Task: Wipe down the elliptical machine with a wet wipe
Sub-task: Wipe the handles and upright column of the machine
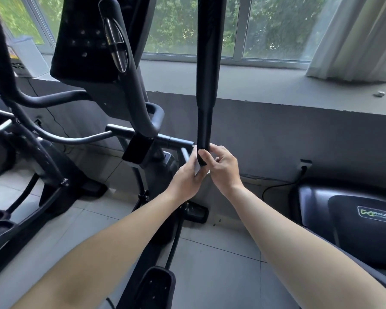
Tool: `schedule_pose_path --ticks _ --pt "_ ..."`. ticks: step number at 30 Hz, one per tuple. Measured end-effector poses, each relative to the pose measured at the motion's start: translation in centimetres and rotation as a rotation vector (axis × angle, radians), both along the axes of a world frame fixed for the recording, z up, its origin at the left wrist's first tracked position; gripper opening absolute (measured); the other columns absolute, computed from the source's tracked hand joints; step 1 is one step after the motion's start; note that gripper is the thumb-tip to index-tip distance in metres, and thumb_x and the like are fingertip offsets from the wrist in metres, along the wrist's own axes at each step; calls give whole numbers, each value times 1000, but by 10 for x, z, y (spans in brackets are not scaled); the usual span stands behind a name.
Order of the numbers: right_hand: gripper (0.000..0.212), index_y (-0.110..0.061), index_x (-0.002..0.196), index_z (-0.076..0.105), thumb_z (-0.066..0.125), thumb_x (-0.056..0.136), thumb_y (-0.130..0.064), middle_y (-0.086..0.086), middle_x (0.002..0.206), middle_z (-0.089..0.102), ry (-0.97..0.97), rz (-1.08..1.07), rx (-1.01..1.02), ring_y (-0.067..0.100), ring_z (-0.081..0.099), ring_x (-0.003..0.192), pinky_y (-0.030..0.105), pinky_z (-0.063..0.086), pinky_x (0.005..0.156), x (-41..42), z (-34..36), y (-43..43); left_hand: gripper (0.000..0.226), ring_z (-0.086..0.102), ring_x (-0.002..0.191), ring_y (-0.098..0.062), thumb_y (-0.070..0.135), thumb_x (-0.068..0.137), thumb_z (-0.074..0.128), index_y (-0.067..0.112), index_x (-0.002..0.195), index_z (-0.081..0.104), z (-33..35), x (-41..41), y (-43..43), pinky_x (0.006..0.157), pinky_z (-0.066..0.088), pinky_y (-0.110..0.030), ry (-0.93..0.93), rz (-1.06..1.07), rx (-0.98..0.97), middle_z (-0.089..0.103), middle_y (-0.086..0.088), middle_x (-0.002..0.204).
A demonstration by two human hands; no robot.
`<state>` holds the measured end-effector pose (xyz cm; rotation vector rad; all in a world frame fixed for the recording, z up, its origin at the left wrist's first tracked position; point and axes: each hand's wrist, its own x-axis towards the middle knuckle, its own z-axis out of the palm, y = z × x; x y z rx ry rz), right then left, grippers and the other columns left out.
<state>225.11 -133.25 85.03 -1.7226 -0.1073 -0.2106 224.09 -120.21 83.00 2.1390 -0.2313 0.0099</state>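
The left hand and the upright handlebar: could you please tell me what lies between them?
In the head view, a white wet wipe lies between the left hand and the upright handlebar, near its lower end.

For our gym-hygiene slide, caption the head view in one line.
Left hand holds a wet wipe against the elliptical's handlebar, gripped by the right hand.

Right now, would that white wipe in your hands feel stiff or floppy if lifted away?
Probably floppy: the wipe, pinched by the left hand, seems to bend round the black handle that the right hand grips. Likely very light, since only a thin white edge shows. Wetness cannot be seen.
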Motion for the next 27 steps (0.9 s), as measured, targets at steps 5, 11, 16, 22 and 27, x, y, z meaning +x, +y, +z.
schedule_pose_path --ticks 5,11,16,22,27 --pt "18 -38 112 77 70 95 -37 -9 89 61 -36 11 -16 4 46 61 18 43 67 0 0 -6 62 35 134 21 2 105 37 26 160 27 17 -11 0 112 24 -5 -79 106 -309 41 32 143" --pt "16 -44 110 77 69 95 -41 -8 99 66 6 101 -56 11 51 70 23 46 73 0 9 -13 42 59 105 5 46 106 45 38 147 53 8 1 3 102 41 -20 -18 95 -296 67 22 112" --pt "22 -49 118 72 61 98 -50 -16 115 68 -21 127 -34 4 63 103 27 48 94 1 27 -23 37 64 106 6 33 107 53 25 142 61 47 -4 5 94 44 -8 -109 87 -358 71 11 122" --pt "34 -35 116 76 54 100 -56 -9 116 73 -103 92 70 5 65 114 33 49 105 7 49 -13 40 58 128 -1 37 107 52 26 144 57 91 6 -16 109 42 -18 -321 214 -413 64 14 136" --pt "30 -49 85 76 52 103 -52 -24 87 70 -22 49 44 -5 63 83 24 47 82 2 38 -12 50 28 148 5 26 109 42 22 158 35 59 -3 -18 126 21 -31 -214 90 -420 37 14 160"
